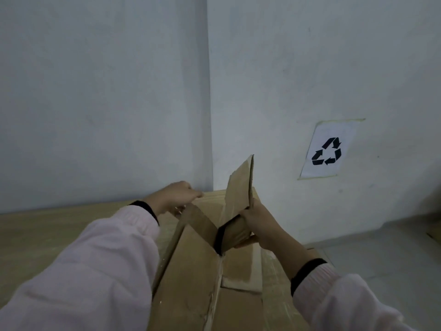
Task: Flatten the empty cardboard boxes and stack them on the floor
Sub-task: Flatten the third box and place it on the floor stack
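A brown cardboard box fills the lower middle of the head view, resting on a light wooden surface. Its top flaps are raised. My right hand grips the base of the far right flap, which stands nearly upright. My left hand reaches over the far left edge of the box, fingers curled around the left flap. A dark gap shows between the two flaps. Both arms wear pale pink sleeves with black cuffs.
Two grey-white walls meet in a corner right behind the box. A paper sheet with a black recycling symbol is taped low on the right wall. Grey floor lies at the right, with a cardboard edge at the far right.
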